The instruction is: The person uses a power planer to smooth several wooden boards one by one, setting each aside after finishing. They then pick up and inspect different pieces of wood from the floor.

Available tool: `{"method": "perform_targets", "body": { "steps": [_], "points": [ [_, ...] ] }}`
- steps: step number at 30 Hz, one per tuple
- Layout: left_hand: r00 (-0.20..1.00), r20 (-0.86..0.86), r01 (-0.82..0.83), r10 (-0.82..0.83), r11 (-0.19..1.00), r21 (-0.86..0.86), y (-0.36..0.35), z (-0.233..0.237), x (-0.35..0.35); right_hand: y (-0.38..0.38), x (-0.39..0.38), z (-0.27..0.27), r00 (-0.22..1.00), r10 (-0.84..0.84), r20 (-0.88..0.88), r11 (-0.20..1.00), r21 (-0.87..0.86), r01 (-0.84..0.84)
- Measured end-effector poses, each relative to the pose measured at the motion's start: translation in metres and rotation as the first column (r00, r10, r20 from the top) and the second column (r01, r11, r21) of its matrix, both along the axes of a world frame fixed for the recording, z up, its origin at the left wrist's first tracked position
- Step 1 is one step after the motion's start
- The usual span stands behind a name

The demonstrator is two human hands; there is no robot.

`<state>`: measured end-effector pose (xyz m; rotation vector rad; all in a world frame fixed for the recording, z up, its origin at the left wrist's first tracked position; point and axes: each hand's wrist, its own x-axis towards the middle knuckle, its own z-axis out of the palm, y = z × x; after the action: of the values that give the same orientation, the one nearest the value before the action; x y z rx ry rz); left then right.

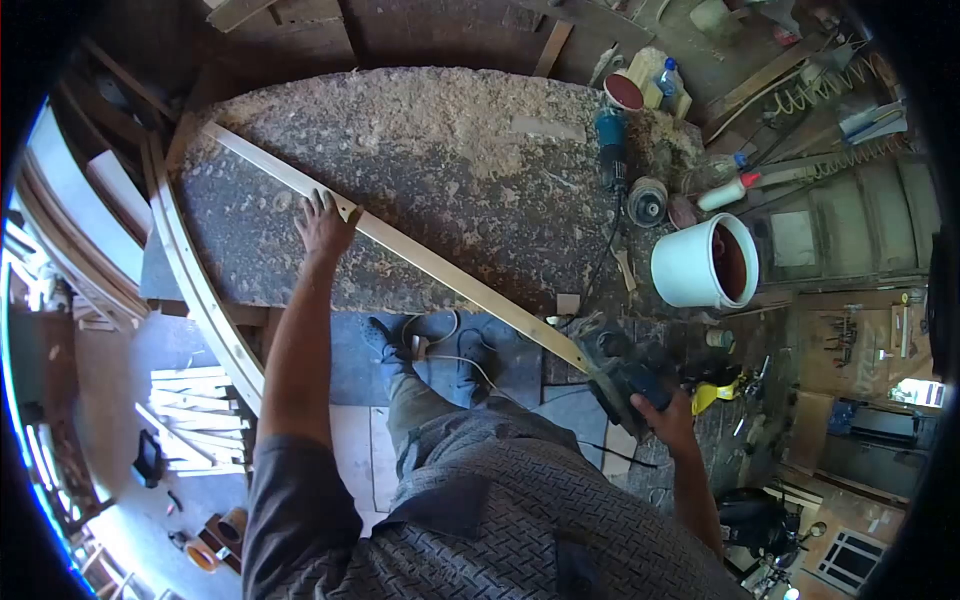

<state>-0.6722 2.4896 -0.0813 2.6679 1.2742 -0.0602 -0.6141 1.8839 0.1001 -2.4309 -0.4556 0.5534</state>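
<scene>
A long, pale wooden strip lies diagonally across the dark workbench, from its far left to the near right edge. My left hand rests on the strip left of its middle, fingers spread over the wood. Down at the right, my right hand is closed around the handle of a dark power tool. The tool sits at the strip's near end, with its flat base tilted; its exact kind is hard to make out. A small wooden block lies beside the strip near that end.
Wood shavings cover much of the workbench. A blue sander with a red disc, a white bucket and a white bottle stand at the right. A curved wooden piece leans at the left. Cut strips lie on the floor.
</scene>
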Motion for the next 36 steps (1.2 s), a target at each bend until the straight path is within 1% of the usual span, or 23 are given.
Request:
{"method": "perform_targets", "body": {
  "steps": [1, 2, 3, 4, 5, 6, 7, 9, 10, 12, 14, 17, 19, 20, 22, 24, 25, 27, 28, 30, 34, 36],
  "points": [
    [0.998, -0.065, 0.010, -0.010, 1.000, 0.000, 0.003, -0.001, 0.001, -0.004, 0.000, 0.002, 1.000, -0.001, -0.001, 1.000, -0.010, 0.001],
    [0.991, -0.124, 0.041, -0.041, 0.999, -0.003, 0.012, -0.008, 0.004, -0.007, 0.000, 0.002, 0.999, 0.025, -0.047, 1.000, 0.002, -0.025],
    [0.991, -0.125, 0.041, -0.042, 0.999, -0.010, 0.017, -0.012, 0.002, -0.010, 0.001, 0.001, 0.994, 0.053, -0.095, 0.999, 0.016, -0.052],
    [0.988, -0.131, 0.075, -0.079, 0.997, -0.034, 0.023, -0.017, 0.001, -0.020, 0.002, -0.005, 0.994, 0.052, -0.097, 0.999, 0.011, -0.052],
    [0.984, -0.137, 0.110, -0.117, 0.992, -0.057, 0.023, -0.016, 0.003, -0.029, 0.004, -0.010, 0.986, 0.106, -0.131, 0.994, -0.017, -0.109],
    [0.983, -0.146, 0.104, -0.114, 0.992, -0.074, 0.024, -0.016, 0.006, -0.039, 0.004, -0.013, 0.973, 0.158, -0.169, 0.985, -0.044, -0.168],
    [0.982, -0.151, 0.105, -0.117, 0.991, -0.084, 0.024, -0.017, 0.008, -0.048, 0.002, -0.016, 0.972, 0.156, -0.177, 0.985, -0.052, -0.167],
    [0.977, -0.181, 0.089, -0.108, 0.990, -0.113, 0.026, -0.014, 0.010, -0.050, 0.004, -0.015, 0.949, 0.047, -0.311, 0.999, -0.005, -0.051],
    [0.972, -0.205, 0.082, -0.110, 0.987, -0.138, 0.026, -0.008, 0.013, -0.053, 0.006, -0.017, 0.947, 0.053, -0.317, 0.998, -0.008, -0.058],
    [0.970, -0.214, 0.082, -0.115, 0.984, -0.155, 0.032, -0.017, 0.013, -0.062, 0.011, -0.024, 0.943, 0.015, -0.334, 0.997, -0.061, -0.038],
    [0.959, -0.230, 0.120, -0.164, 0.974, -0.194, 0.044, -0.030, 0.018, -0.055, 0.015, -0.022, 0.946, 0.048, -0.322, 0.996, -0.056, -0.069],
    [0.940, -0.280, 0.140, -0.197, 0.967, -0.212, 0.048, -0.029, 0.021, -0.047, 0.019, -0.026, 0.944, 0.078, -0.321, 0.994, -0.045, -0.098],
    [0.930, -0.293, 0.151, -0.220, 0.959, -0.241, 0.047, -0.018, 0.020, -0.036, 0.024, -0.029, 0.938, 0.093, -0.333, 0.993, -0.033, -0.111],
    [0.920, -0.304, 0.167, -0.248, 0.948, -0.270, 0.046, -0.013, 0.018, -0.029, 0.024, -0.028, 0.945, 0.118, -0.304, 0.988, -0.055, -0.142],
    [0.926, -0.286, 0.165, -0.246, 0.946, -0.279, 0.050, -0.015, 0.016, -0.007, 0.026, -0.024, 0.949, 0.150, -0.276, 0.981, -0.077, -0.177],
    [0.929, -0.270, 0.170, -0.253, 0.940, -0.297, 0.050, -0.013, 0.015, 0.021, 0.027, -0.017, 0.921, 0.127, -0.369, 0.978, -0.107, -0.178],
    [0.931, -0.268, 0.163, -0.246, 0.940, -0.298, 0.049, -0.009, 0.016, 0.030, 0.026, -0.019, 0.920, 0.134, -0.368, 0.977, -0.109, -0.186],
    [0.935, -0.248, 0.170, -0.252, 0.936, -0.309, 0.049, -0.006, 0.015, 0.046, 0.025, -0.026, 0.936, 0.179, -0.301, 0.974, -0.078, -0.212],
    [0.933, -0.252, 0.175, -0.256, 0.936, -0.305, 0.050, -0.007, 0.015, 0.056, 0.025, -0.028, 0.935, 0.187, -0.302, 0.972, -0.079, -0.220],
    [0.934, -0.253, 0.169, -0.252, 0.936, -0.310, 0.051, -0.006, 0.017, 0.078, 0.025, -0.033, 0.934, 0.154, -0.322, 0.980, -0.070, -0.186],
    [0.934, -0.250, 0.162, -0.255, 0.927, -0.340, 0.053, -0.002, 0.016, 0.122, 0.032, -0.046, 0.918, 0.208, -0.338, 0.958, -0.122, -0.261],
    [0.922, -0.272, 0.171, -0.276, 0.920, -0.354, 0.056, 0.003, 0.018, 0.146, 0.031, -0.047, 0.939, 0.246, -0.242, 0.967, -0.008, -0.255]
  ]
}}
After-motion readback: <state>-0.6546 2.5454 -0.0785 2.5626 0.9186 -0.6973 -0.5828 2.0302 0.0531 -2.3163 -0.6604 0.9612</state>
